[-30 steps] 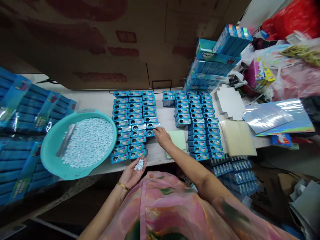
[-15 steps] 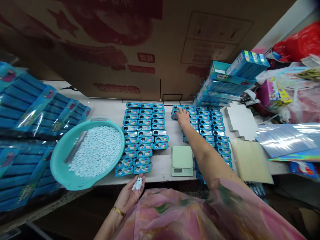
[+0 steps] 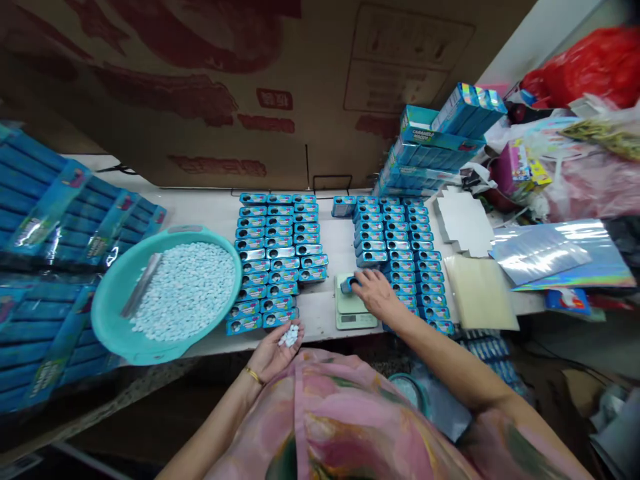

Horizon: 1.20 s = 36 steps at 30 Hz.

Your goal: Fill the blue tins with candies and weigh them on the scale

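Observation:
My left hand (image 3: 273, 353), palm up and cupped, holds a small heap of pale blue candies (image 3: 289, 335) near the table's front edge. My right hand (image 3: 373, 291) grips a small blue box (image 3: 347, 285) by its end, over the pale green scale (image 3: 353, 303). My fingers hide part of the box, and I cannot tell if it rests on the scale. Rows of blue boxes with dark round openings (image 3: 283, 263) stand left of the scale. More such rows (image 3: 400, 245) are on the right, partly under my right forearm.
A turquoise basin (image 3: 165, 357) of pale candies, with a metal scoop (image 3: 141, 285) in it, stands at left. Wrapped blue packs (image 3: 50, 200) are stacked beyond it. A large cardboard box (image 3: 280, 147) closes off the back. Display boxes (image 3: 435, 157) and white card (image 3: 463, 220) lie right.
My right hand has come from the back of the right-hand rows to the scale, now with a blue box in it. My left hand still holds the candies. The view has shifted slightly.

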Motion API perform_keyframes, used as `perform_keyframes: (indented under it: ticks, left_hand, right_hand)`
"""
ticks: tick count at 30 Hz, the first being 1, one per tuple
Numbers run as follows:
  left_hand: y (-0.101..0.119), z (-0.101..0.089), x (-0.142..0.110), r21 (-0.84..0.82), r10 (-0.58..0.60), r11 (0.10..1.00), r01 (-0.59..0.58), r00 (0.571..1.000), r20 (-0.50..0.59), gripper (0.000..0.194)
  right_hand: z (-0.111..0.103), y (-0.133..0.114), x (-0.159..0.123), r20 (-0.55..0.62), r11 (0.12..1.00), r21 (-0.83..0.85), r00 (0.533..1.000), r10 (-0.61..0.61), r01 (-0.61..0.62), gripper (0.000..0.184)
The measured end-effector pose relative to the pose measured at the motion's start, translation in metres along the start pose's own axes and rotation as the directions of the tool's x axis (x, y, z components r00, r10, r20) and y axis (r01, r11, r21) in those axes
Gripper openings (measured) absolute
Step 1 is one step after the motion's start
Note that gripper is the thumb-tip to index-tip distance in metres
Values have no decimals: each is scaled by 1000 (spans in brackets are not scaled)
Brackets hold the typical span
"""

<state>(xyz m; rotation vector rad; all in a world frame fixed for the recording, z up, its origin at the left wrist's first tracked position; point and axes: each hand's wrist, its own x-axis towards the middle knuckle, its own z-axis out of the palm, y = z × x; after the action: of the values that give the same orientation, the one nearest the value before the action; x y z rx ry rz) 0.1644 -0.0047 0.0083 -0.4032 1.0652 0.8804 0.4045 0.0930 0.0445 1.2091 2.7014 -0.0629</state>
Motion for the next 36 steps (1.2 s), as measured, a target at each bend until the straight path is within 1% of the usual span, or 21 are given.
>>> perform_keyframes:
  ticks: [2, 4, 6, 7, 8, 10, 11, 12, 13, 14, 16, 17, 19, 20, 22, 24, 26, 28, 32, 34, 36]
  left_hand:
    - [-4, 5, 2, 28, -10, 1000, 10, 1000, 20, 18]
    - [-7, 8, 3, 51, -14, 999, 12, 1000, 22, 18]
    - [-9, 11, 3, 71, -22, 997, 21, 1000, 19, 19]
    - [-10, 12, 3, 76, -24, 997, 22, 1000, 18, 19]
    - [-11, 13, 3, 78, -21, 997, 20, 1000, 17, 20]
    - [-13, 15, 4, 76, -15, 997, 14, 1000, 19, 20]
    - [-15, 16, 4, 79, -15, 997, 14, 1000, 20, 21]
    - [-17, 17, 5, 86, -22, 996, 20, 999, 23, 21]
    - [-19, 19, 6, 99, -36, 995, 33, 999, 29, 21]
    - [-22, 20, 7, 117, -54, 992, 49, 998, 38, 21]
    - [-27, 23, 9, 150, -80, 986, 70, 995, 65, 21]
    - [-29, 24, 9, 159, -86, 985, 74, 994, 71, 22]
    - [-32, 25, 9, 158, -84, 985, 74, 995, 59, 23]
    - [-32, 25, 8, 152, -85, 985, 78, 996, 41, 24]
    - [-32, 25, 6, 143, -100, 985, 100, 995, -7, 26]
    - [-31, 24, 4, 137, -114, 983, 118, 993, -39, 32]
    - [-30, 22, 2, 122, -108, 986, 112, 993, -39, 35]
    - [-30, 21, 1, 109, -92, 990, 93, 996, -14, 37]
    - [-30, 23, -3, 119, -105, 987, 108, 994, -32, 42]
    - [-29, 25, -4, 114, -120, 986, 125, 991, -53, 37]
    - [-29, 25, -4, 105, -148, 982, 155, 986, -73, 27]
  right_hand:
    - [14, -13, -11, 42, 999, 39, 999, -4, 2, 21]
    - [27, -16, -18, 31, 996, 91, 1000, -3, 0, 21]
    - [34, -9, -26, -44, 982, 185, 999, 32, -23, 22]
    - [35, -3, -32, -101, 968, 247, 992, 76, -50, 24]
    - [35, 3, -37, -162, 945, 314, 976, 145, -89, 26]
    - [32, 8, -49, -257, 882, 441, 919, 300, -164, 26]
    - [29, 6, -53, -282, 853, 491, 894, 349, -178, 24]
    - [26, -1, -56, -292, 832, 529, 885, 362, -166, 23]
    - [24, -11, -57, -289, 823, 553, 897, 335, -129, 22]
    - [21, -26, -55, -274, 821, 565, 922, 273, -75, 21]
    - [18, -59, -47, -210, 832, 552, 974, 83, 48, 26]
    - [17, -75, -42, -158, 848, 525, 987, 7, 78, 29]
    - [17, -100, -31, -59, 884, 464, 998, -34, 57, 29]
    - [18, -108, -26, -22, 896, 441, 999, -39, 44, 27]
    - [19, -114, -20, 8, 901, 430, 998, -65, 56, 22]
    - [21, -112, -17, 8, 885, 459, 995, -100, 85, 19]
    - [24, -108, -15, 23, 858, 507, 994, -110, 83, 17]
    - [27, -106, -14, 46, 833, 550, 993, -107, 64, 17]
    - [29, -107, -16, 12, 827, 554, 992, -126, 99, 18]
    - [27, -109, -18, -5, 834, 540, 991, -134, 115, 17]
    - [25, -110, -19, -25, 838, 527, 989, -148, 139, 15]
